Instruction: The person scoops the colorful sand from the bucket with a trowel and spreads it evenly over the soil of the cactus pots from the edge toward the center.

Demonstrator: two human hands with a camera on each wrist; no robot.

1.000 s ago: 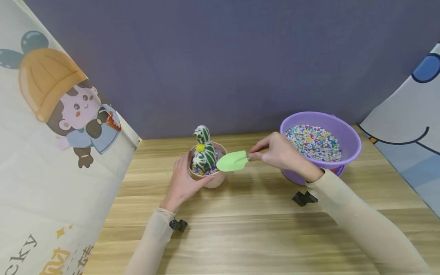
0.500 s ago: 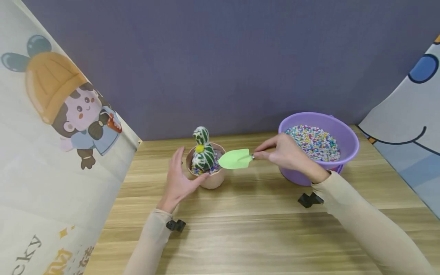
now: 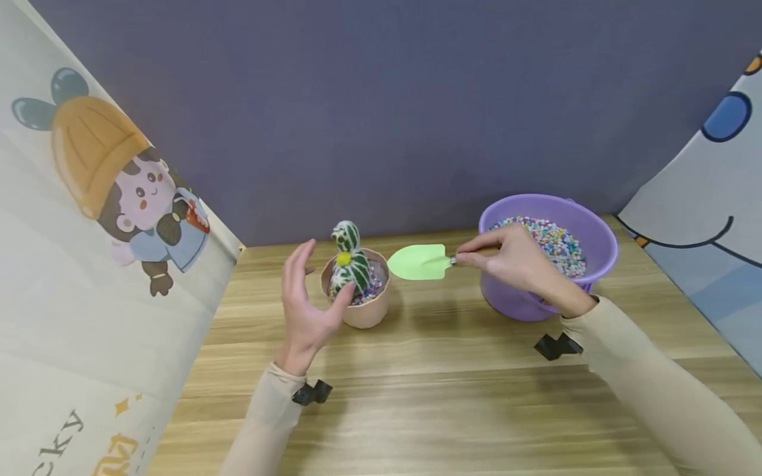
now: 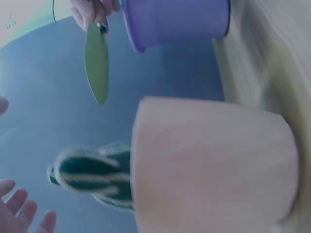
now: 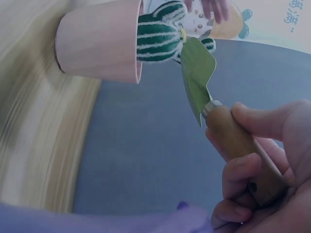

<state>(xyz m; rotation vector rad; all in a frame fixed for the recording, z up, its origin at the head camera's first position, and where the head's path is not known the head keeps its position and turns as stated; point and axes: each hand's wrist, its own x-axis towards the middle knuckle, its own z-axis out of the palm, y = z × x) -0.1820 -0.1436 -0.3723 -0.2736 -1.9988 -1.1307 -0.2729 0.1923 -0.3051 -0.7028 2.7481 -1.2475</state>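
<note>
A green toy cactus (image 3: pixel 352 268) with white stripes and a yellow flower stands in a pale pink pot (image 3: pixel 366 313), amid small coloured pebbles. My left hand (image 3: pixel 306 314) is spread at the pot's left, fingers apart and holding nothing; its thumb overlaps the cactus in the head view. In the left wrist view the fingers show away from the pot (image 4: pixel 214 165). My right hand (image 3: pixel 520 261) grips the wooden handle (image 5: pixel 243 150) of a small trowel. The light green trowel blade (image 3: pixel 419 262) points left, raised between the pot and a purple bucket (image 3: pixel 512 301).
Multicoloured pebbles (image 3: pixel 562 244) fill part of the bucket, which stands at the right behind my right hand. A dark blue-grey panel (image 3: pixel 381 119) rises behind the wooden table (image 3: pixel 411 403). Printed cloths hang left and right, and each wrist wears a black camera mount.
My left hand has let go of the pot and lifted up and away from it. My right hand has drawn the trowel right and slightly up, clear of the pot's rim.
</note>
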